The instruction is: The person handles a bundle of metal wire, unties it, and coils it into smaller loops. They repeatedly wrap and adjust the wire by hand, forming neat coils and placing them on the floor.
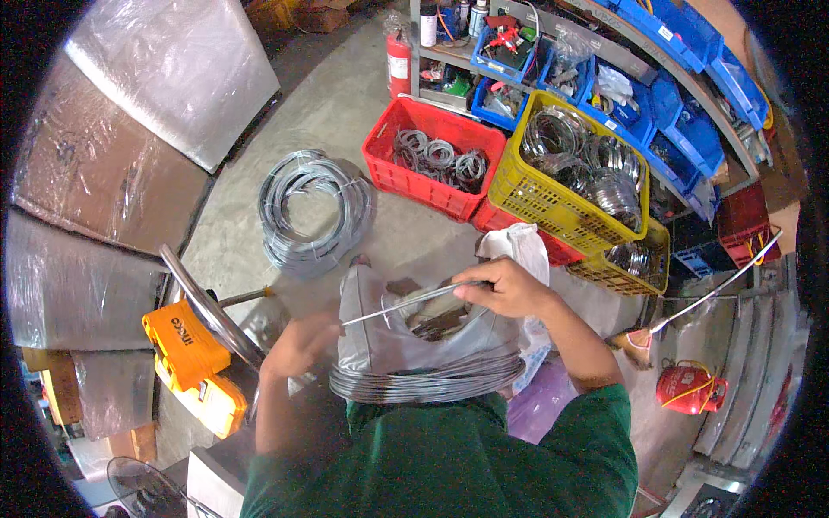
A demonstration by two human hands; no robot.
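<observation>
My right hand grips a bundle of grey wire strands that runs leftward toward my left hand. The left hand is blurred and closed at the strands' left end. Below both hands, a thick coil of the same grey wire lies across my lap against my green shirt. A grey plastic bag hangs open between the hands, and dark pieces show inside it.
A large loose coil of grey wire lies on the concrete floor ahead. A red crate and yellow crates hold wound wire rings. An orange tool case sits to my left. Blue-bin shelving stands at right, and wrapped panels at left.
</observation>
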